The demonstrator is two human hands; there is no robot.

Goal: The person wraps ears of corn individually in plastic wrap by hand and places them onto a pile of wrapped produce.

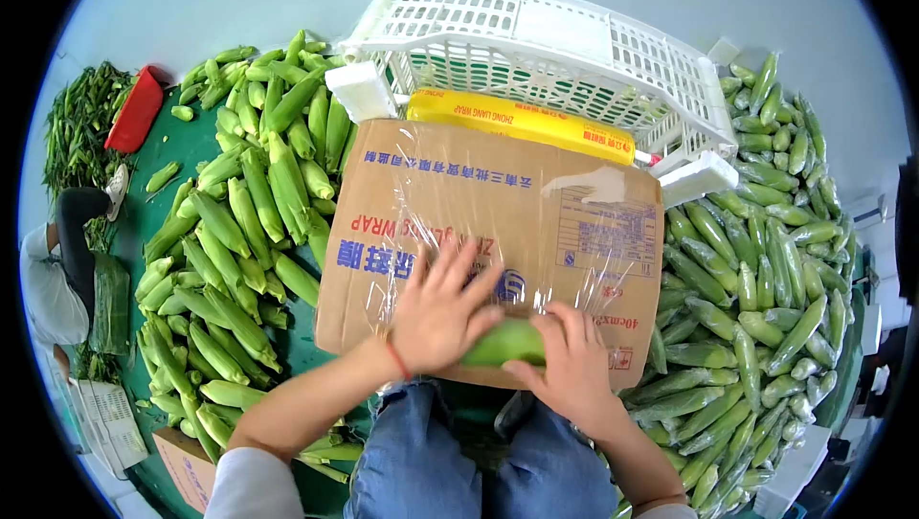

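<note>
An ear of corn in green husk (507, 343) lies near the front edge of a cardboard box (383, 198), on clear film spread over the box top. My left hand (443, 306) is flat with fingers spread, over the film at the corn's left end. Around the corn's right end curves my right hand (571, 358), thumb below and fingers above. The film runs up to a yellow roll box (522, 124) at the back of the cardboard box.
A white plastic crate (565, 26) stands behind the box. Unwrapped corn (249, 222) is heaped on the left, film-wrapped corn (756, 327) on the right. A red scoop (139, 112) lies at the far left, near another person (62, 265).
</note>
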